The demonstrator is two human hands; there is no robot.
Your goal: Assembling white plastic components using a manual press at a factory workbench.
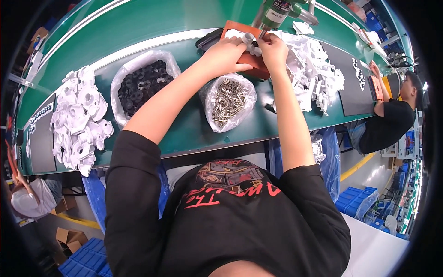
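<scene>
A red-orange fixture block [256, 67] lies on the green bench with a white plastic part [248, 39] on it. Curled over the part's left side are the fingers of my left hand [222, 57], its thumb stretched along the fixture. My right hand [275, 51] is closed in a pinch at the part's right side, just under the bit of a green power screwdriver [276, 16]. What those fingertips hold is hidden. Nearer to me stands a clear bag of screws [229, 102], between my forearms.
A bag of black washers [143, 86] stands left of my left forearm. White plastic parts are heaped at far left [82, 122] and right [318, 74]. A black case [210, 39] lies beside the fixture. A co-worker [392, 113] sits at the right, another person [34, 196] at the left.
</scene>
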